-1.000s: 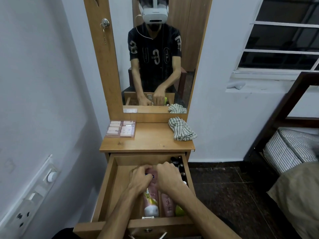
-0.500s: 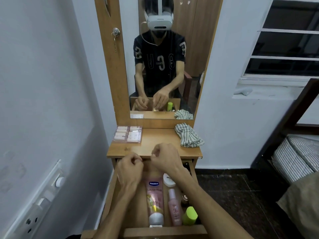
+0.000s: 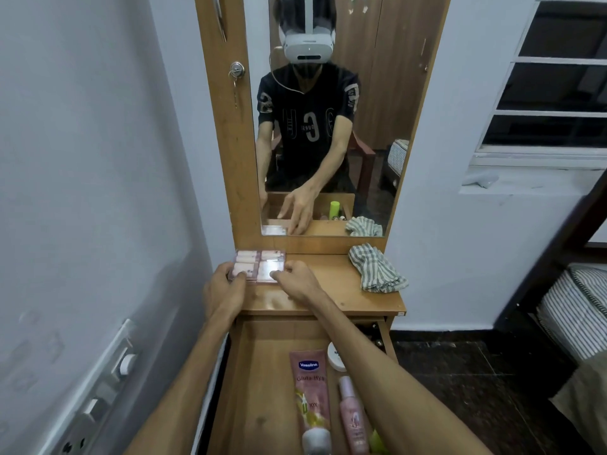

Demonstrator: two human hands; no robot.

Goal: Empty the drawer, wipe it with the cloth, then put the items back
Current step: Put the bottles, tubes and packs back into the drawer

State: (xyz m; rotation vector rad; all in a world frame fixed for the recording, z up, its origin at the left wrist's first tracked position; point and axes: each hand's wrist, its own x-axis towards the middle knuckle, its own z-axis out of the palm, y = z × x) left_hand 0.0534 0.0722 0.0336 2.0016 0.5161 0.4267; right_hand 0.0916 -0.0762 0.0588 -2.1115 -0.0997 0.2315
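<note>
Left hand: the left hand (image 3: 220,288) sits at the near left corner of the clear plastic case (image 3: 258,266), centre-left of the frame; its fingers curl round the case's left edge and its thumb presses on the lid, so it grips the case
Right hand: the right hand (image 3: 297,280) meets the case's near right corner; thumb and curled fingers pinch that edge; the forearm crosses over the open drawer from the lower right
Case: flat, rectangular, transparent and glossy; small pale pink cylinders lie in rows inside; it rests flat on the tabletop (image 3: 331,290), close under the mirror frame
Tabletop: smooth light-brown wood with a slight sheen; rectangular; in the middle of the frame
Cloth: the cloth (image 3: 374,268) is a soft, crumpled fabric with grey and white stripes; it lies in a heap at the tabletop's back right corner, well apart from both hands
Drawer: the drawer (image 3: 262,389) is a wooden box pulled open in the lower centre of the frame; its left part shows bare wood floor
Drawer contents: a pink squeeze tube (image 3: 311,392) marked Vaseline, cap toward the bottom edge; just beside it on the right a slim pink bottle (image 3: 352,418); a round white jar (image 3: 335,356) further back, partly behind the right forearm; a yellow-green cap (image 3: 376,442) at the bottom edge
Mirror: the mirror (image 3: 328,126) is a tall pane in a wood frame, upper centre; it reflects the person, the hands and the cloth
</note>
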